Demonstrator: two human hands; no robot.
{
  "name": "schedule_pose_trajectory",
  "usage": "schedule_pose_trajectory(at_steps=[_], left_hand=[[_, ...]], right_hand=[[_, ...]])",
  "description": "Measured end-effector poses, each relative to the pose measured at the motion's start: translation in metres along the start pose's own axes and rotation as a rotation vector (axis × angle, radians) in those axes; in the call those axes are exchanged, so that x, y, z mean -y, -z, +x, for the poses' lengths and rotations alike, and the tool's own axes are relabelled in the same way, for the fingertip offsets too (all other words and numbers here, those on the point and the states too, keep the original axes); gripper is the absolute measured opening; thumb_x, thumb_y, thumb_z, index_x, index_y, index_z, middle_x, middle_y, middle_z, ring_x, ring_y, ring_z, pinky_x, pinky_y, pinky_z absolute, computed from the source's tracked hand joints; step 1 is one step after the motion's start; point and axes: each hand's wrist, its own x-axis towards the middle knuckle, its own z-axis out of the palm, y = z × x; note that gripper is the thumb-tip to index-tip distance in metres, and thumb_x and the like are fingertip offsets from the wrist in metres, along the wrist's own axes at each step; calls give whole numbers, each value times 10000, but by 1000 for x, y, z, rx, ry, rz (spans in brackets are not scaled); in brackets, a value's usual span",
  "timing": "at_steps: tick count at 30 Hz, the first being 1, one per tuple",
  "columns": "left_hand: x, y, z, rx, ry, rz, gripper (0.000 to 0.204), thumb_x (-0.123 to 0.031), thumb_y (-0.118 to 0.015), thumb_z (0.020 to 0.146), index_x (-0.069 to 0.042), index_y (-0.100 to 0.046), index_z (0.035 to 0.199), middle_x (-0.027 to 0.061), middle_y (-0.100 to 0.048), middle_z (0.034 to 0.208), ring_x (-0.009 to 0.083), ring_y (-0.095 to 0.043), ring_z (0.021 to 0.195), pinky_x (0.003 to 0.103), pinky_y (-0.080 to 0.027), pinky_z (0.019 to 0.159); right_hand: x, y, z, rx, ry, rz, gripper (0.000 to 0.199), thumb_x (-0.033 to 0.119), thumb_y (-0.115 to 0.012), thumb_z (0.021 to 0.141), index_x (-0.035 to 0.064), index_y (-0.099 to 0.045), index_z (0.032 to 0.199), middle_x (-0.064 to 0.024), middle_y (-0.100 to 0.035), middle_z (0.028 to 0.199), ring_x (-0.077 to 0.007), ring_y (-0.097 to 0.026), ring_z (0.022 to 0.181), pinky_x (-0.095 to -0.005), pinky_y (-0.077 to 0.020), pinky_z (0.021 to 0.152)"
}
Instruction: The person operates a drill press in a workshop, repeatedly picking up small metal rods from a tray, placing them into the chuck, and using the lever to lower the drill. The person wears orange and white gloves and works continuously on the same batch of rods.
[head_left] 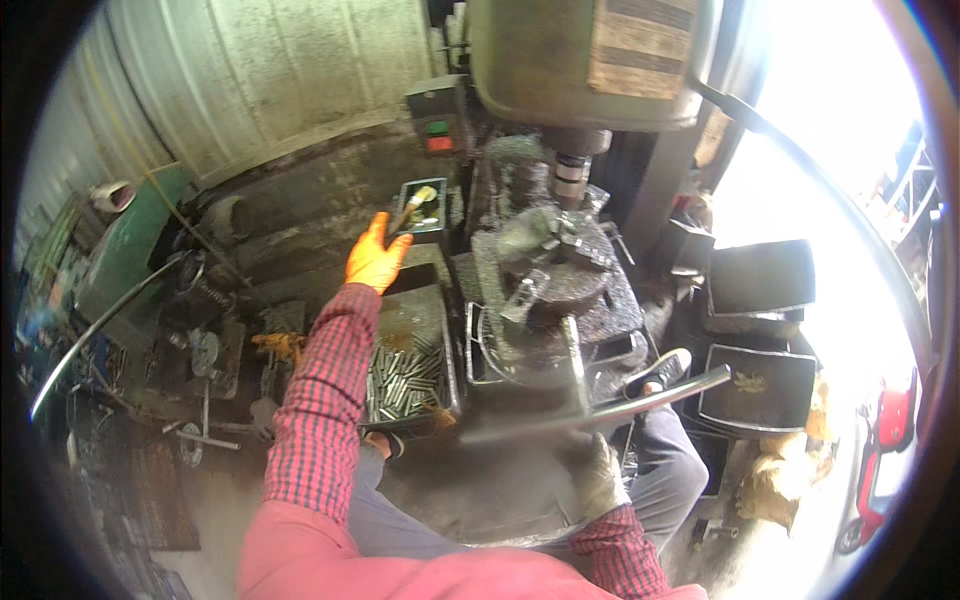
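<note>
My left hand (pixel 374 262), in an orange glove, reaches forward and is closed on the handle of a brush (pixel 412 205). The brush's pale head is over a small rectangular container (pixel 426 238) beside the machine. My right hand (pixel 598 482), in a whitish glove, is low near my right knee. It lies just below a long metal bar (pixel 655 397) whose left end is smeared by motion. Its fingers are too blurred to read. In front stands a drill press (pixel 570 178) with a vise-like fixture (pixel 560 285) under its spindle, wet-looking and dirty.
A metal bin (pixel 448 345) of short metal pins (pixel 405 380) is below my left forearm. Black trays (pixel 762 278) are stacked at the right, near a crumpled tan bag (pixel 780 480). A switch box (pixel 438 135) hangs beside the press. Tools and a hose clutter the left.
</note>
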Motion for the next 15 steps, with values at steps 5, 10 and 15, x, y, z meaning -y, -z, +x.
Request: schedule_pose_trajectory(at_steps=[5,10,15], left_hand=[[-1,-8,14,-18,-58,-56,607,-346,-717,1021,-99,-577,1558,185,-696,1435,336,-679,1312,414,-504,1098],[-6,3,28,-48,-43,-136,434,-327,-679,1050,-53,-720,1384,172,-749,1338,324,-716,1249,399,-534,1050],[-9,22,25,-91,-157,10,408,-373,-625,1045,-43,-787,1223,220,-790,1090,369,-759,1086,449,-566,955]], right_hand=[[-17,-3,4,-10,-68,-13,558,485,-608,1086,-40,-731,1232,-182,-782,1082,-350,-748,995,-532,-591,977],[-22,10,5,15,-77,-57,602,506,-606,1082,-61,-706,1256,-213,-770,1109,-373,-744,1013,-536,-595,974],[-23,15,7,-21,-77,-25,641,530,-596,1083,-82,-705,1238,-220,-777,1034,-369,-765,941,-514,-619,947]])
